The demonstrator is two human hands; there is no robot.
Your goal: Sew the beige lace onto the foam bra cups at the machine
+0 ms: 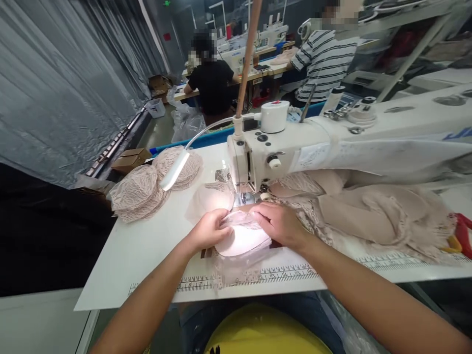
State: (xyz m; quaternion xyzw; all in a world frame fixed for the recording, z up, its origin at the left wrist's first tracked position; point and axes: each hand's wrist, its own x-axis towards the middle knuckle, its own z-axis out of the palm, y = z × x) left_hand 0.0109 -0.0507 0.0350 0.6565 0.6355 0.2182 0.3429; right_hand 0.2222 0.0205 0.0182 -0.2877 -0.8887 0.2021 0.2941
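A pale bra cup with lace along its upper edge lies on the white sewing table, brightly lit by a lamp. My left hand pinches its left edge between thumb and fingers. At the upper right edge, my right hand has its bent fingers closed on the fabric. Both hands are just in front of the presser foot of the sewing machine. Thin lace trim hangs from the cup toward me. Behind my left hand lies a sheer, cup-shaped piece. The needle tip is too small to make out.
Stacks of beige lace cups lie on the table's left. Beige lace garments are heaped on the right, beside a red and yellow object. A printed ruler follows the front edge. Two people sit at machines beyond.
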